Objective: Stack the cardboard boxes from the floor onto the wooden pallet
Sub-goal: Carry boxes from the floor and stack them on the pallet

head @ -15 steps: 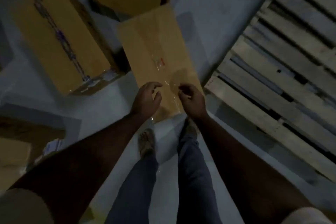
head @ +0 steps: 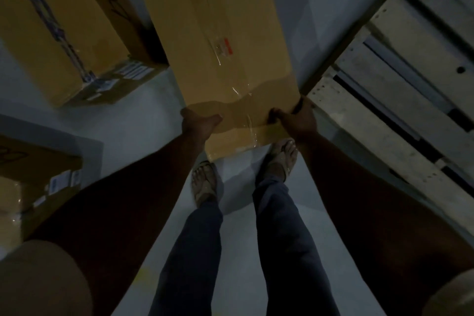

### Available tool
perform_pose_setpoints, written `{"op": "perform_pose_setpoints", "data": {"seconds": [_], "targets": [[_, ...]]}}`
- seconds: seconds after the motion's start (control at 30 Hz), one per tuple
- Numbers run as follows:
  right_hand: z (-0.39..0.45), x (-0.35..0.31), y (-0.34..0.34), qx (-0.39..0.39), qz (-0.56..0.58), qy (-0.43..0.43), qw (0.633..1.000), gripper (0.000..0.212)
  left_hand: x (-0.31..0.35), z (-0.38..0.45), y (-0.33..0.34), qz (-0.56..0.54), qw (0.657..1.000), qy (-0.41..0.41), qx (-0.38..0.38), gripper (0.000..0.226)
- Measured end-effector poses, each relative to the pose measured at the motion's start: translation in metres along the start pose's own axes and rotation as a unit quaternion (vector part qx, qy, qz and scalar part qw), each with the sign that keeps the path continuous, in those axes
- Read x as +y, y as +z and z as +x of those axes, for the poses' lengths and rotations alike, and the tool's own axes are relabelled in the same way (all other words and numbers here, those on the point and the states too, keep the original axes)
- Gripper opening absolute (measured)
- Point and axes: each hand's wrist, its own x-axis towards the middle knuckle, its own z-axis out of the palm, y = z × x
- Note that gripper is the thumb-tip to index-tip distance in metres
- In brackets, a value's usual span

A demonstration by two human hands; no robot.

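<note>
Half a second ago both hands hovered on the box top. Now left hand (head: 198, 123) and right hand (head: 295, 120) clamp the near corners of the long box (head: 218, 41), beside the pallet (head: 400, 90); lift starting, probably.

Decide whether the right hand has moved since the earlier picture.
Yes. The right hand moved from the box top outward to its near right corner, closer to the pallet.
</note>
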Motion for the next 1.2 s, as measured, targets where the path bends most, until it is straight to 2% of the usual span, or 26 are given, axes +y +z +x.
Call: {"op": "perform_pose_setpoints", "data": {"seconds": [0.07, 0.23, 0.3, 0.4, 0.53, 0.73, 0.83, 1.0, 1.2], "targets": [[-0.009, -0.013, -0.005, -0.007, 0.043, 0.011, 0.999, 0.085, -0.009, 0.002, -0.014, -0.064, 0.997, 0.035, 0.01, 0.103], [-0.067, -0.047, -0.033, 0.021, 0.081, -0.068, 0.994, 0.06, 0.005, -0.056, -0.068, -0.136, 0.982, 0.133, -0.001, 0.066], [-0.104, -0.061, -0.046, 0.033, 0.097, -0.082, 0.991, 0.056, 0.017, -0.084, -0.092, -0.157, 0.974, 0.16, -0.016, 0.068], [-0.166, -0.075, -0.071, 0.07, 0.112, -0.098, 0.986, 0.052, 0.031, -0.127, -0.13, -0.13, 0.971, 0.183, -0.086, 0.064], [-0.256, -0.075, -0.107, 0.118, 0.127, -0.098, 0.98, 0.052, 0.049, -0.19, -0.169, -0.09, 0.968, 0.19, -0.134, 0.08], [-0.367, -0.079, -0.153, 0.204, 0.21, -0.114, 0.949, 0.05, 0.098, -0.295, -0.204, -0.071, 0.95, 0.26, -0.158, 0.074], [-0.396, -0.079, -0.182, 0.249, 0.249, -0.119, 0.928, 0.046, 0.136, -0.337, -0.203, -0.061, 0.931, 0.311, -0.179, 0.075], [-0.394, -0.087, -0.237, 0.298, 0.299, -0.129, 0.897, 0.043, 0.201, -0.385, -0.171, -0.043, 0.913, 0.355, -0.196, 0.079], [-0.357, -0.088, -0.327, 0.31, 0.314, -0.111, 0.891, 0.045, 0.277, -0.425, -0.102, -0.016, 0.904, 0.373, -0.21, 0.082]]}}
